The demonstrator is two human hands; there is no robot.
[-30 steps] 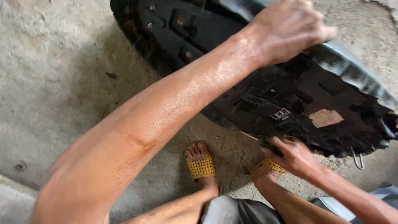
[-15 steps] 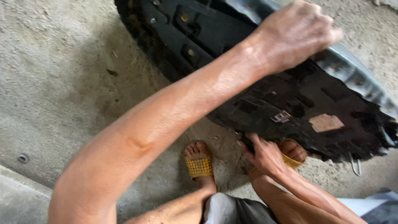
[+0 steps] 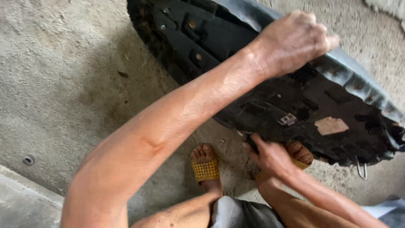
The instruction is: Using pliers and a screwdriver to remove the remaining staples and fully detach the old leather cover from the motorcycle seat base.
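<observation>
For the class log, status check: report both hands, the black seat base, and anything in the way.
Left hand gripping upper edge of black seat base. Right hand at its lower edge, grip unclear. Sandalled feet directly beneath the base, on concrete floor.

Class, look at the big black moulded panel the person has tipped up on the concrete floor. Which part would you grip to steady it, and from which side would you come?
Grip the black panel by its rolled outer rim, from above, as the left hand does. It stands tilted on edge, so the top rim is free. The right hand touches its lower edge, probably a good second hold.
</observation>
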